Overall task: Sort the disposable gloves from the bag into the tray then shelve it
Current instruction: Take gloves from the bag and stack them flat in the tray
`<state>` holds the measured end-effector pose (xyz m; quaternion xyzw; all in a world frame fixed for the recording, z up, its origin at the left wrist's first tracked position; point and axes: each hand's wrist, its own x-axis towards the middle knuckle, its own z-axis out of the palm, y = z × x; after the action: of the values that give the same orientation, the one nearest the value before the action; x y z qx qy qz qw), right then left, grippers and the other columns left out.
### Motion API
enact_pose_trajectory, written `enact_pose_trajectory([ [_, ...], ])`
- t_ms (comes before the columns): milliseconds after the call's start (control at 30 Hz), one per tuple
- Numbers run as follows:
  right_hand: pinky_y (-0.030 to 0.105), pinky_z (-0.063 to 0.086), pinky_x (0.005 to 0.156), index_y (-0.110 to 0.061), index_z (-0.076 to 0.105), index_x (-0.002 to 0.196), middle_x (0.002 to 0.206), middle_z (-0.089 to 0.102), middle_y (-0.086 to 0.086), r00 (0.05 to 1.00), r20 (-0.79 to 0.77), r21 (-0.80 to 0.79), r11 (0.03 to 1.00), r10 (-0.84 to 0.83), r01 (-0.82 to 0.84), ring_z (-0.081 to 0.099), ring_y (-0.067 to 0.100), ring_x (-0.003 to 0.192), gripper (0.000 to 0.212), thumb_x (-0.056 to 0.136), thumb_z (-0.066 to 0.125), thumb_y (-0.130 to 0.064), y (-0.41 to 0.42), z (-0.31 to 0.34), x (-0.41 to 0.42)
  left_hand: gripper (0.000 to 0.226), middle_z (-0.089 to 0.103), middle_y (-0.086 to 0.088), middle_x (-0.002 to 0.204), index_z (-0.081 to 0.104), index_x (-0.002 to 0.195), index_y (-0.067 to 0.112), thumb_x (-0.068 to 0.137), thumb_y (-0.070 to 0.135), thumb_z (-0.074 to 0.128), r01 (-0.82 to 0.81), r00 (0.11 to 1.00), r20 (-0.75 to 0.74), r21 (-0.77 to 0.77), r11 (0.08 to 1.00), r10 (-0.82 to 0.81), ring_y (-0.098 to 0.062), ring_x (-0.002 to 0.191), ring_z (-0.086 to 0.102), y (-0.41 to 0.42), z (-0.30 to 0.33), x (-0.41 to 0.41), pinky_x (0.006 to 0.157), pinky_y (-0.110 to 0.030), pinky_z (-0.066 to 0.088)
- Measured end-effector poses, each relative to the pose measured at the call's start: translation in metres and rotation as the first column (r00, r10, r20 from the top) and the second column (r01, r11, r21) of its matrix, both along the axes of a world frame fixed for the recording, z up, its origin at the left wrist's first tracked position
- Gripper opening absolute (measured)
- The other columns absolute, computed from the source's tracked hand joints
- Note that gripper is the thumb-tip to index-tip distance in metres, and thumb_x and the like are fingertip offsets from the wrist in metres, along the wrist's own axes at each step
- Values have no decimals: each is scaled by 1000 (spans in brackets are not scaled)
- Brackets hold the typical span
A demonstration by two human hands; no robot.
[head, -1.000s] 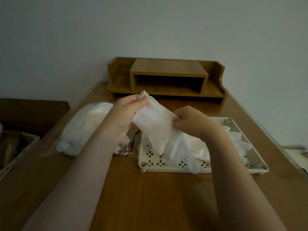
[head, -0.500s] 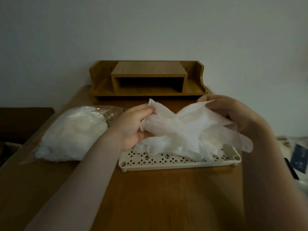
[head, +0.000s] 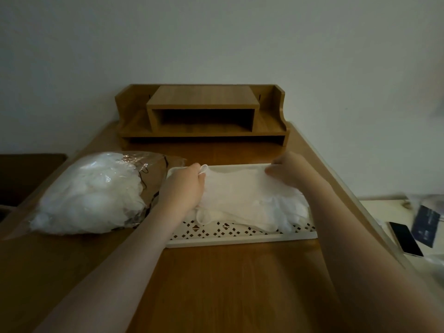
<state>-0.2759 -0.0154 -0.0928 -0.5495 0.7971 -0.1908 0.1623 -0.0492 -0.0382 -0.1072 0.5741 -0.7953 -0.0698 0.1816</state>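
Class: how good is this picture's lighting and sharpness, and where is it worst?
Head view: dim, flat light, no hard shadows; white gloves blend into the tray; faint glare on the bag; right-edge phone smeared; desk edges splay from wide-angle distortion.

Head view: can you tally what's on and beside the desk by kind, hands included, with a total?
Hands: 2, left hand and right hand
Bag of gloves: 1
White tray: 1
Glove pile in the tray: 1 (gloves uncountable)
Wooden shelf: 1
Phone: 1
Total: 7
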Motion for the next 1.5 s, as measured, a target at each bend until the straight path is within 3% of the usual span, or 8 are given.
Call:
enact_pose_trajectory([
  [133,47,33,105,-20,54,122,129,53,8,963,-271,-17,1000,-4,0,44,33,123,35,92,55,-39,8,-3,6,25,55,-2,90,50,112,10,100,30,42,-17,1000,-12,10,1000,17,-16,74,53,-2,-1,2,55,-25,38],
  [267,41,26,112,-23,51,130,141,44,0,943,-220,-216,930,249,-296,34,23,135,43,92,52,-43,25,7,21,51,31,-9,146,33,142,11,96,29,48,9,1000,28,-176,984,-4,-26,131,34,9,4,1,104,-33,34],
  [400,43,15,118,-18,33,145,153,29,0,799,-207,87,824,565,-560,22,20,142,69,88,51,-55,31,-14,55,44,23,1,155,33,145,15,101,17,37,387,921,88,-80,918,-381,-16,141,23,25,6,-23,114,-29,18],
  [533,52,-11,115,-20,5,153,160,0,-3,798,-272,334,830,538,-446,-9,21,146,97,81,48,-69,31,-34,48,68,-7,5,159,10,152,16,97,52,31,397,829,282,311,864,-483,-19,146,12,12,-16,-17,116,-35,16],
  [900,62,-9,112,-27,-4,152,160,-8,-6,906,-264,296,922,329,-249,-11,20,146,107,71,34,-86,31,-45,22,92,-21,-9,156,-13,149,9,89,70,19,197,851,406,340,920,-332,-23,146,-10,3,-32,10,118,-36,-1],
  [1067,57,5,115,-26,20,149,158,18,1,873,-444,28,977,201,-211,12,27,146,110,61,8,-91,42,-21,58,56,29,0,153,26,148,18,99,45,31,345,938,20,65,936,-347,-14,137,32,17,-2,26,109,-31,29],
  [1267,26,50,78,-13,65,107,113,62,2,887,-277,-407,791,370,-457,59,17,95,25,97,48,-28,27,-2,142,24,63,5,80,61,108,18,100,18,38,165,835,-491,-206,964,-248,-6,73,61,10,38,70,65,-16,45],
  [1500,43,51,76,2,65,96,92,66,19,818,-93,-114,810,567,-575,61,33,83,22,94,45,-7,-13,-20,221,24,63,7,74,63,100,20,99,15,40,75,821,-559,-96,993,-116,-6,69,62,-20,30,117,65,-17,46],
])
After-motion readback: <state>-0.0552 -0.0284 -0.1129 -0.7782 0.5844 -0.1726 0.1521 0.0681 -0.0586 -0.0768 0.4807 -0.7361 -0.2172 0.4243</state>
